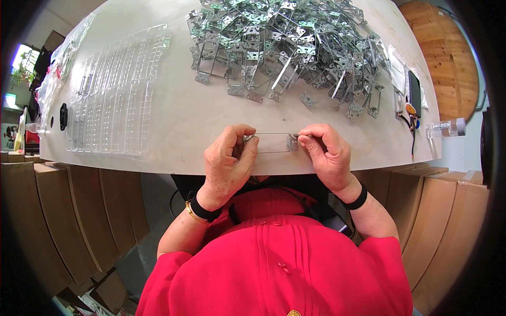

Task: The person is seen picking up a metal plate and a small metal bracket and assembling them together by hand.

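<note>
Between my two hands, near the table's front edge, is a thin wire frame with small metal plates at its ends, a wire bracket (292,142). My left hand (232,155) pinches its left end, and the fingers hide most of the plate there. At the other end, my right hand (328,152) grips the plate's outer edge between thumb and fingertips. The bracket lies level, its long wires running left to right. Beyond my hands spreads a big heap of similar metal brackets (279,47); one small plate (307,99) lies at its near side.
Clear plastic compartment trays (113,100) cover the table's left, beside a small black object (64,116). Far right lie a dark phone-like slab (414,92), a tool with yellow and blue parts (410,109) and a clear bottle (447,128). Cardboard boxes (437,210) stand below both sides.
</note>
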### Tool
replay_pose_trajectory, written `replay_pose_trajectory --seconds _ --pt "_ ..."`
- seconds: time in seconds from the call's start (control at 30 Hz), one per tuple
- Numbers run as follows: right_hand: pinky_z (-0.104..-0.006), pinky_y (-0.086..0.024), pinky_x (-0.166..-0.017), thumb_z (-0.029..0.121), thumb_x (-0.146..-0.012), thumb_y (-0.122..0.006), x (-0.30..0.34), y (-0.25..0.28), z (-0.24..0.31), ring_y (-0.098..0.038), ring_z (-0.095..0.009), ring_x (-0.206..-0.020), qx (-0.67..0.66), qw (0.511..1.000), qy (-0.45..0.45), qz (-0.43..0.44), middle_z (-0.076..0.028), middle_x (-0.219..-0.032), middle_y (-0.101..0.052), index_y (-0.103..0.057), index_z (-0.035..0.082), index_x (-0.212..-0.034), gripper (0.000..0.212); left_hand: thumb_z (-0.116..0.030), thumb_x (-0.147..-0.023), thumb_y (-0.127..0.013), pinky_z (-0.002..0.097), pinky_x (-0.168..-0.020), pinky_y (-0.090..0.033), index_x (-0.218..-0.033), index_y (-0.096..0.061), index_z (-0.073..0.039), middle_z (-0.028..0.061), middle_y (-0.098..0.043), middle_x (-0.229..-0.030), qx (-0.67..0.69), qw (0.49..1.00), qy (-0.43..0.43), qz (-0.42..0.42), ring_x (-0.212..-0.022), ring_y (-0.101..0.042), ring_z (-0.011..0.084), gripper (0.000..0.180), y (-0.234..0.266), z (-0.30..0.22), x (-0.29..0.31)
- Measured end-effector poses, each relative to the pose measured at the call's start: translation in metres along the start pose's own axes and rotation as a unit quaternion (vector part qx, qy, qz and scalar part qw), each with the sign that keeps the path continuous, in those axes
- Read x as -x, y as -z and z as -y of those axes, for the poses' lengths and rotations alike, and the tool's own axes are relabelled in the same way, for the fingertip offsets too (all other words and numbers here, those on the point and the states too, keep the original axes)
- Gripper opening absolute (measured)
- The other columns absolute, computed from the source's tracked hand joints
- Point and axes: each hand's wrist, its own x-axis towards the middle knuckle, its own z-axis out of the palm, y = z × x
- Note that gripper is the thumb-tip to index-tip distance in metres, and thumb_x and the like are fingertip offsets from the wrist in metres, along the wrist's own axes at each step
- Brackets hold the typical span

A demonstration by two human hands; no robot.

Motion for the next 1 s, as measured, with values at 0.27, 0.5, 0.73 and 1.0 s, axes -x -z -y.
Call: replay_pose_trajectory --seconds 0.27,0.5,0.73,1.0 --pt "-0.0302 -0.055 -0.072 -0.002 -0.096 -0.074 -0.0011 -0.0009 0.0009 -0.069 -0.020 -0.079 -0.007 1.000 0.013 -0.002 -0.010 -0.095 -0.070 -0.070 0.004 -0.109 0.016 -0.002 -0.096 -0.075 0.0218 -0.054 -0.031 -0.109 -0.069 -0.004 -0.0086 -0.050 -0.073 0.002 1.000 -0.003 0.001 -0.063 -0.039 0.0017 0.014 0.0000 0.0013 0.0002" --pt "-0.0305 -0.056 -0.072 -0.001 -0.096 -0.075 -0.0019 -0.0003 0.0018 -0.069 -0.021 -0.080 -0.005 1.000 0.006 0.002 -0.009 -0.094 -0.071 -0.070 0.004 -0.108 0.014 -0.002 -0.096 -0.075 0.0217 -0.055 -0.031 -0.109 -0.069 -0.004 -0.0084 -0.050 -0.074 -0.001 1.000 -0.006 -0.001 -0.064 -0.039 0.0015 0.014 -0.0004 0.0033 0.0005" --pt "-0.0309 -0.056 -0.072 -0.001 -0.096 -0.075 -0.0021 -0.0019 0.0008 -0.069 -0.021 -0.080 -0.024 1.000 0.007 0.001 -0.010 -0.095 -0.071 -0.070 0.004 -0.108 0.014 -0.002 -0.096 -0.075 0.0218 -0.055 -0.031 -0.109 -0.069 -0.004 -0.0086 -0.049 -0.074 0.006 1.000 -0.002 0.000 -0.064 -0.038 0.0018 0.014 -0.0004 0.0020 0.0005" --pt "-0.0300 -0.056 -0.072 -0.001 -0.097 -0.074 -0.0017 0.0004 -0.0032 -0.068 -0.021 -0.080 -0.026 1.000 0.014 0.002 -0.010 -0.095 -0.071 -0.069 0.004 -0.110 0.014 -0.001 -0.097 -0.074 0.0215 -0.056 -0.031 -0.109 -0.069 -0.004 -0.0087 -0.049 -0.076 0.008 1.000 -0.002 0.002 -0.066 -0.039 0.0017 0.013 -0.0001 0.0013 0.0011"
